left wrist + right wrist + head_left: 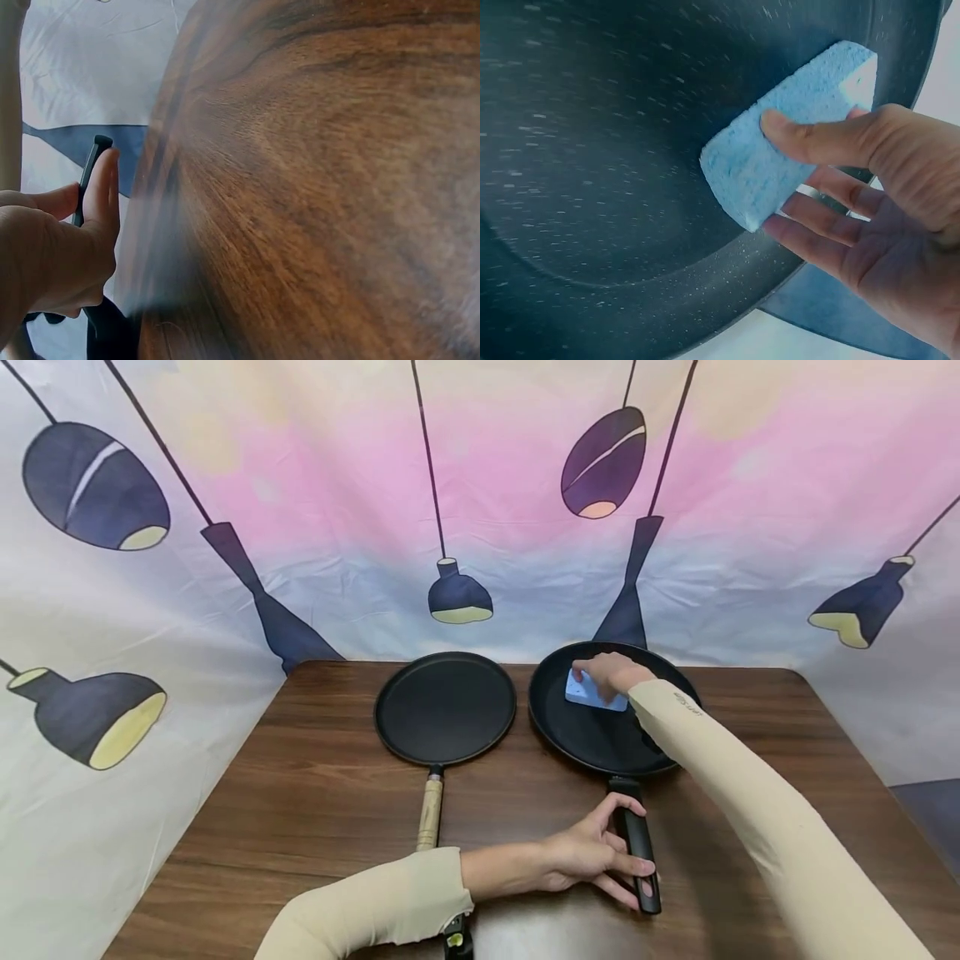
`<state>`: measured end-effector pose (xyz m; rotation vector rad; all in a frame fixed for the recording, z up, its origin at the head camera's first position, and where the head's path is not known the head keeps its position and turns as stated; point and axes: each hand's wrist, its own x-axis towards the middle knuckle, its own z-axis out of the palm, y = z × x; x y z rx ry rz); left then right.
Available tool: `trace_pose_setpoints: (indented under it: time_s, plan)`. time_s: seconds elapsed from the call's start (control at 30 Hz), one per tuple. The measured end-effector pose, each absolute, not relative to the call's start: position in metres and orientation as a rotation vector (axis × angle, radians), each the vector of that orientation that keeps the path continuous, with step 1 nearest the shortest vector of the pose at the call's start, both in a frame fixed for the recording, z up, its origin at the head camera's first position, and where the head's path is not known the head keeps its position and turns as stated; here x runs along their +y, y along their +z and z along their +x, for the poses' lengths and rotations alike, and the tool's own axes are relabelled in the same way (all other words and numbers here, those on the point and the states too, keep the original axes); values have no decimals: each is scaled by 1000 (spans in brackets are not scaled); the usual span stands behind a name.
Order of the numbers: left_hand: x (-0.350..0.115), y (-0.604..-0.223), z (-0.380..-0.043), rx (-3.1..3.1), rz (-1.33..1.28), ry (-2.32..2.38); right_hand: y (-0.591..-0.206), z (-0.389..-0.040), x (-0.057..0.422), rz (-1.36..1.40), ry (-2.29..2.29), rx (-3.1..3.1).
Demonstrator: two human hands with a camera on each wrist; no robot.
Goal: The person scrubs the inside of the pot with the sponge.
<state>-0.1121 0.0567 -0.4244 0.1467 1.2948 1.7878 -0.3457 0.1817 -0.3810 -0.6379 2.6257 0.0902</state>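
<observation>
Wiping a pan (577, 739), apparently. The right hand (611, 675), partly closed, pinches the sponge (754, 161) between thumb and fingers, inside the pan on the tabletop (315, 793); the left hand (588, 857), fingers spread, grips the handle (638, 842). For good contact, the sponge should lie flat under even pressure, the handle braced against turning.

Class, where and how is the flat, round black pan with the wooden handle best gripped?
A wrapping grip on the slim, pale wooden handle seems best, from the person's side, towards which it points. The left beige fabric sleeve hides its near end, so that sleeve should probably move aside first.
</observation>
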Motion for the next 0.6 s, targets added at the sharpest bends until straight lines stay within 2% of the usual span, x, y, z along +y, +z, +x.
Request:
trace_pose_setpoints:
  time_s: [0.43, 0.6]
  plan:
    - [55, -419, -122, 1284, 140, 1796, -377, -275, 191, -978, 159, 2564]
    - [57, -421, -116, 1285, 120, 1776, -382, -270, 195, -995, 99, 2559]
